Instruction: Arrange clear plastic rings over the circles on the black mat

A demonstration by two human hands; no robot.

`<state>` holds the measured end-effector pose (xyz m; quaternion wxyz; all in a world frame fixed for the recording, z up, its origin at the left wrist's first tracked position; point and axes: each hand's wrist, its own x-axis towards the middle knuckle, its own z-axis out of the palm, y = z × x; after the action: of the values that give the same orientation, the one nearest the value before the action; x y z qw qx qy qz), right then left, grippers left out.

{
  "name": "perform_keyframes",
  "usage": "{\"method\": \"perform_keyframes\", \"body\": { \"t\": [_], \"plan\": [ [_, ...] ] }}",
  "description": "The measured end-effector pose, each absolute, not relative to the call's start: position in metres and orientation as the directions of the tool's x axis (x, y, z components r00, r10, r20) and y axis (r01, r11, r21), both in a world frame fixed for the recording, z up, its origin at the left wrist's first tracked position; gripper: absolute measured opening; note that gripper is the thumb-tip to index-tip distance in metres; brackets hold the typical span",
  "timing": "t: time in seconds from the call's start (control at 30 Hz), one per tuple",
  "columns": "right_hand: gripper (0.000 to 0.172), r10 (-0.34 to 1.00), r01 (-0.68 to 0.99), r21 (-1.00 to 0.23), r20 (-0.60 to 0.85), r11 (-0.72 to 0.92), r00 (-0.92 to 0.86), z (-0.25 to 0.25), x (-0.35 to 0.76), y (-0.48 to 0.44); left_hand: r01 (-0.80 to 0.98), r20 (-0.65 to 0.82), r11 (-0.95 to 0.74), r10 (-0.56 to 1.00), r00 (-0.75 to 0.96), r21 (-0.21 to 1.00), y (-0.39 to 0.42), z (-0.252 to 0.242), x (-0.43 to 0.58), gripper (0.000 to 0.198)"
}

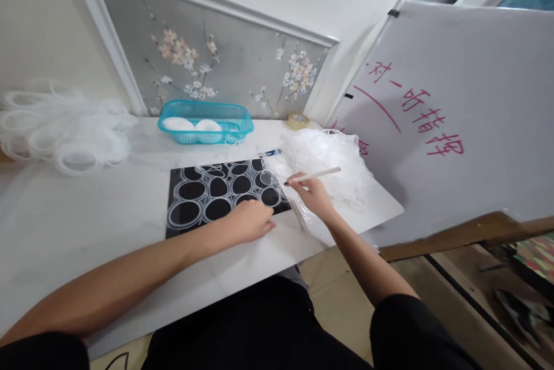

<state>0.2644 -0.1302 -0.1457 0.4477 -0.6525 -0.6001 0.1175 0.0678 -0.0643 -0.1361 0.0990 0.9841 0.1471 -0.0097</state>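
Observation:
A black mat (177, 178) lies on the white table, covered with several clear plastic rings (191, 190). My left hand (251, 221) rests curled at the mat's near right edge, fingers closed, touching the rings there. My right hand (312, 195) is just right of the mat and pinches a thin white stick (322, 173) that points away to the right. Under and behind that hand lies a heap of crumpled clear plastic (333, 162).
A turquoise basket (205, 110) with white round pieces stands at the back. A pile of white rings (56, 127) fills the far left. A tape roll (298, 120) sits by the wall. A white board with red writing (450, 122) leans at the right.

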Motion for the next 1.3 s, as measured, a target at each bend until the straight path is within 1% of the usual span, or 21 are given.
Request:
{"method": "perform_keyframes", "body": {
  "t": [0.07, 0.1, 0.13, 0.2, 0.27, 0.33, 0.43, 0.53, 0.67, 0.77, 0.83, 0.9, 1.0, 1.07, 1.1, 1.17, 1.23, 1.3],
  "plan": [
    [0.027, 0.917, 0.625, -0.768, 0.337, 0.137, 0.213, -0.157, 0.250, -0.133, 0.294, 0.020, -0.907, 0.315, 0.949, 0.300, -0.051, -0.138, 0.067, 0.022],
    [0.026, 0.920, 0.598, -0.790, 0.324, 0.135, 0.220, -0.160, 0.242, -0.134, 0.319, 0.072, -0.889, 0.360, 0.930, 0.327, -0.045, -0.140, 0.067, 0.021],
    [0.025, 0.920, 0.572, -0.810, 0.314, 0.130, 0.235, -0.162, 0.235, -0.135, 0.363, 0.120, -0.873, 0.419, 0.900, 0.326, -0.041, -0.144, 0.067, 0.022],
    [0.024, 0.908, 0.523, -0.842, 0.314, 0.131, 0.278, -0.161, 0.222, -0.134, 0.472, 0.188, -0.836, 0.529, 0.827, 0.279, -0.035, -0.153, 0.066, 0.029],
    [0.024, 0.885, 0.480, -0.863, 0.338, 0.157, 0.319, -0.156, 0.214, -0.131, 0.537, 0.220, -0.808, 0.584, 0.781, 0.241, -0.033, -0.159, 0.065, 0.040],
    [0.025, 0.853, 0.434, -0.881, 0.367, 0.189, 0.372, -0.151, 0.210, -0.127, 0.554, 0.217, -0.797, 0.600, 0.770, 0.241, -0.033, -0.160, 0.065, 0.042],
    [0.026, 0.821, 0.369, -0.904, 0.371, 0.214, 0.434, -0.151, 0.209, -0.119, 0.580, 0.128, -0.775, 0.621, 0.774, 0.252, -0.037, -0.155, 0.065, 0.031],
    [0.027, 0.830, 0.324, -0.928, 0.325, 0.186, 0.453, -0.162, 0.211, -0.114, 0.613, 0.070, -0.745, 0.649, 0.758, 0.263, -0.041, -0.155, 0.066, 0.027],
    [0.030, 0.873, 0.285, -0.952, 0.229, 0.109, 0.430, -0.180, 0.212, -0.112, 0.626, 0.093, -0.713, 0.680, 0.728, 0.316, -0.045, -0.162, 0.069, 0.033],
    [0.034, 0.876, 0.268, -0.962, 0.167, 0.045, 0.453, -0.186, 0.212, -0.112, 0.643, 0.110, -0.675, 0.716, 0.690, 0.362, -0.044, -0.166, 0.072, 0.028],
    [0.035, 0.851, 0.278, -0.959, 0.185, 0.048, 0.492, -0.184, 0.213, -0.114, 0.646, 0.116, -0.645, 0.739, 0.664, 0.408, -0.042, -0.168, 0.073, 0.018],
    [0.035, 0.778, 0.301, -0.948, 0.264, 0.101, 0.571, -0.181, 0.217, -0.116, 0.643, 0.115, -0.607, 0.763, 0.637, 0.466, -0.040, -0.168, 0.074, 0.012],
    [0.035, 0.555, 0.335, -0.926, 0.374, 0.176, 0.743, -0.177, 0.225, -0.119, 0.628, 0.095, -0.528, 0.803, 0.589, 0.572, -0.038, -0.166, 0.073, 0.013],
    [0.038, 0.432, 0.322, -0.922, 0.386, 0.216, 0.815, -0.177, 0.230, -0.120, 0.602, 0.068, -0.452, 0.833, 0.550, 0.658, -0.038, -0.165, 0.071, 0.015],
    [0.039, 0.409, 0.297, -0.926, 0.371, 0.234, 0.834, -0.178, 0.232, -0.120, 0.582, 0.050, -0.406, 0.846, 0.530, 0.704, -0.039, -0.164, 0.071, 0.015],
    [0.041, 0.424, 0.237, -0.941, 0.321, 0.241, 0.847, -0.180, 0.233, -0.119, 0.521, 0.002, -0.299, 0.868, 0.496, 0.799, -0.040, -0.165, 0.070, 0.012],
    [0.042, 0.457, 0.168, -0.964, 0.246, 0.205, 0.855, -0.182, 0.233, -0.119, 0.441, -0.070, -0.164, 0.880, 0.469, 0.882, -0.040, -0.166, 0.071, 0.008],
    [0.043, 0.467, 0.124, -0.978, 0.190, 0.170, 0.863, -0.182, 0.232, -0.119, 0.355, -0.156, -0.016, 0.880, 0.449, 0.935, -0.040, -0.165, 0.072, 0.007]
  ]
}}
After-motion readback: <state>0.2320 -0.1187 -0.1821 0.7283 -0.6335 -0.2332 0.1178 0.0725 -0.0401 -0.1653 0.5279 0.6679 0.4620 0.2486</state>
